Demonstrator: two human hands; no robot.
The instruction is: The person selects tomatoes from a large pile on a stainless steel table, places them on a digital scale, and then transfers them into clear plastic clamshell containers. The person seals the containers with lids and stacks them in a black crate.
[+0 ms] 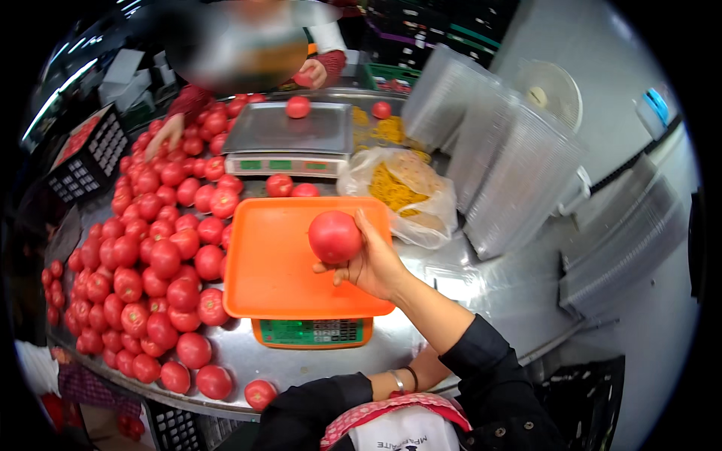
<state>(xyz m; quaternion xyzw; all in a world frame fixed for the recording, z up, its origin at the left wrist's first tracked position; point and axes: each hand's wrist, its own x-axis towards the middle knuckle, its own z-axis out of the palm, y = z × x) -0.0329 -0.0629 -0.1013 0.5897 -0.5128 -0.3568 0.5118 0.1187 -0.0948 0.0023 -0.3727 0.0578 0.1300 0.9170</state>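
A large red tomato (pixel 335 237) is held in my right hand (pixel 377 265), above the orange tray (pixel 265 265) of a digital scale with a green keypad panel (pixel 310 332). My left hand (pixel 430 369) lies low across my front, by the table edge, partly hidden behind my right arm; its fingers cannot be made out. To the left of the scale spreads a big heap of tomatoes (pixel 163 259). Two more tomatoes (pixel 279 185) rest just behind the orange tray. One single tomato (pixel 260 394) sits near the table's front edge.
Beyond stands a second scale (pixel 287 160) with a tomato (pixel 298 107) on its metal plate. A bag of yellow rubber bands (pixel 397 194) and stacked clear plastic containers (pixel 513 175) are at right. Across the table, a person's hand (pixel 313 73) holds a tomato; their other hand (pixel 165 135) touches the heap.
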